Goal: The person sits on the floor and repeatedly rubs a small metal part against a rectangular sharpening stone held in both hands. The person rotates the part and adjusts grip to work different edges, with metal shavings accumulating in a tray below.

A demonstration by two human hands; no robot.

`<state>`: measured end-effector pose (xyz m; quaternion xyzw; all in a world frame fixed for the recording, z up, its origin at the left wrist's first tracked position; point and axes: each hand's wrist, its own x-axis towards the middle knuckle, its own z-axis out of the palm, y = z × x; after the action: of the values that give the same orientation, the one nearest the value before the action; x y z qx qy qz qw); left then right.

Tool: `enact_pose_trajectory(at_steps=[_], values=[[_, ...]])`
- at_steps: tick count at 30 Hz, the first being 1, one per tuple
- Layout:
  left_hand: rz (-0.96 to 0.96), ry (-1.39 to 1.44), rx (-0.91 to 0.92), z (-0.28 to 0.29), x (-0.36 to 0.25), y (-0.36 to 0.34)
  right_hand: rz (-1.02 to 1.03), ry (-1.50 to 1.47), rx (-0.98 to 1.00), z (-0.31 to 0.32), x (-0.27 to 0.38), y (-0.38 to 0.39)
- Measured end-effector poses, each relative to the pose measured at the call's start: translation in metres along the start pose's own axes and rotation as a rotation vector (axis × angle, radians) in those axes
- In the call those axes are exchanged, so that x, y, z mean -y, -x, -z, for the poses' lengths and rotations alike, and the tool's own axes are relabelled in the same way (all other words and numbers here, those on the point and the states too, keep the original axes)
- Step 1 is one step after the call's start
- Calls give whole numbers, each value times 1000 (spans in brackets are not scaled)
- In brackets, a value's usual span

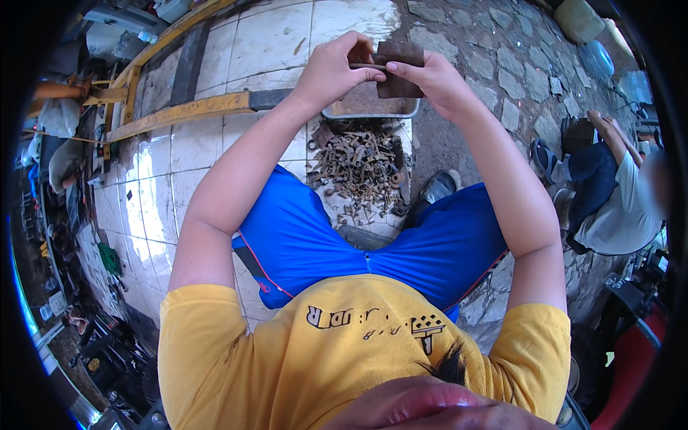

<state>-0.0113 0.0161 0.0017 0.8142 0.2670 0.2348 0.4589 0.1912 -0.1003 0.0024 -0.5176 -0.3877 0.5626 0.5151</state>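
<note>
Raised beyond my knees, my left hand (337, 68) pinches a thin brown rod (365, 66) between thumb and fingers. Facing it, my right hand (441, 82) is closed on a dark brown, flat rectangular piece (400, 87), whose material I cannot make out. The rod's far end meets this piece by my right thumb. Below both hands sits a shallow metal tray (373, 113) with a pale rim. Nearer to me, a pile of rusty bolts, nuts and small metal parts (358, 161) lies on the white tiles, between my legs.
A yellow wooden frame (179, 117) with a dark bar stands at the left. At the right, another person (620, 193) sits low on the stone paving (494, 64). Plastic containers (595, 57) stand at the far right. Dark machine parts line the left edge.
</note>
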Motion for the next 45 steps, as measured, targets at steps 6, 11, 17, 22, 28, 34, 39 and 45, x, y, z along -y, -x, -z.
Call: enact_pose_trajectory(at_steps=[6, 11, 17, 22, 28, 34, 39, 45], values=[[-27, -312, 160, 6, 6, -1, -31, -59, -50, 4, 4, -2], [-31, -359, 155, 4, 10, 0, -8, 9, -69, 17, -14, -13], [-32, -330, 144, 3, 6, 2, -87, -65, -67, 1, -5, -3], [-63, -386, 119, 3, 5, 0, -109, -116, -119, 8, -1, -6], [-60, -308, 134, 0, 4, 4, -80, -123, -152, -2, 7, 1], [-11, -248, 168, -3, 7, 1, -108, -14, -114, 3, -7, -6], [-12, -268, 173, -2, 8, 2, -99, 7, -121, -2, -5, -3], [-33, -295, 150, -2, 11, -1, -110, -78, -113, 10, -15, -10]])
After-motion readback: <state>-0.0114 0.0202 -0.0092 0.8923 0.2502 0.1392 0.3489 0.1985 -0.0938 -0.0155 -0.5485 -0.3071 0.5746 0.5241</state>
